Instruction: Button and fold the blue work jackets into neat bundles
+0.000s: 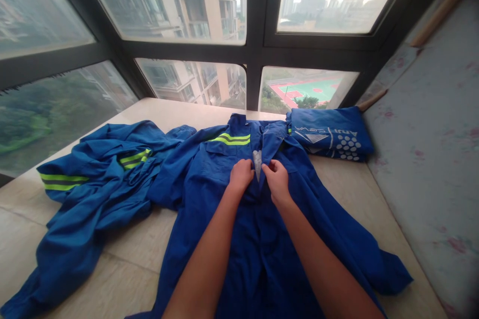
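Note:
Blue work coveralls (209,172) lie spread out in front of me, with a yellow-and-grey reflective stripe on the chest and the collar toward the window. Their front is parted in a narrow V, and a pale lining or cloth shows in the gap. My left hand (242,175) pinches the left edge of that opening. On the opposite edge, my right hand (276,178) grips the fabric between thumb and fingers. Whether a zipper or a button lies under the fingertips is hidden.
A crumpled blue work jacket (101,179) with reflective stripes lies at the left. Back right, a folded blue garment with white print (329,132) rests by the patterned wall (430,169). All lie on a beige tiled sill (138,254) below dark-framed windows (254,55).

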The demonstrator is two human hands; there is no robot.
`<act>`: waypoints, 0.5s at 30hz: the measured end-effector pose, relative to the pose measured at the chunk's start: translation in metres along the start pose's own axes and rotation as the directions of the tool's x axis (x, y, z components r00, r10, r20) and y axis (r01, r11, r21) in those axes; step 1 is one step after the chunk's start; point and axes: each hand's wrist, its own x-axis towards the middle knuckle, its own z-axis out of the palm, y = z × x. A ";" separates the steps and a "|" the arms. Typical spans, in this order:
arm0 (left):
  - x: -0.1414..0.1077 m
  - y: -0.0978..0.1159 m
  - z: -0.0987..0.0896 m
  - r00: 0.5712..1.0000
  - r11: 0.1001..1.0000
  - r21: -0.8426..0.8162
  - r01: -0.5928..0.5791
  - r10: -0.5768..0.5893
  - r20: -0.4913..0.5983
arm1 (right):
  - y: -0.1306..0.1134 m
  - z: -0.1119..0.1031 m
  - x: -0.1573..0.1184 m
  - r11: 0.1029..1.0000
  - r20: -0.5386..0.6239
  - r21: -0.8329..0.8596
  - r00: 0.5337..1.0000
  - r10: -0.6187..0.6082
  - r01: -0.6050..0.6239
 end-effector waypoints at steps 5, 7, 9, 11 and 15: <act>0.001 -0.004 0.001 1.000 0.998 -0.048 0.029 -0.029 0.001 | -0.012 0.001 -0.003 0.903 -0.063 -0.372 0.965 -0.254 0.213; -0.002 -0.006 -0.002 0.998 0.995 -0.084 0.055 -0.058 -0.035 | -0.014 0.004 -0.004 0.816 0.013 -0.498 0.943 -0.332 0.294; -0.004 -0.009 -0.004 0.993 0.988 -0.132 0.077 -0.087 -0.076 | -0.010 0.007 -0.005 0.724 0.140 -0.589 0.927 -0.347 0.360; -0.006 -0.012 -0.003 0.988 0.978 -0.191 0.087 -0.109 -0.107 | -0.003 0.011 -0.003 0.664 0.248 -0.638 0.920 -0.303 0.390; -0.015 -0.016 0.007 0.987 0.950 -0.301 0.079 -0.117 -0.110 | 0.019 0.012 0.003 0.707 0.277 -0.607 0.930 -0.239 0.363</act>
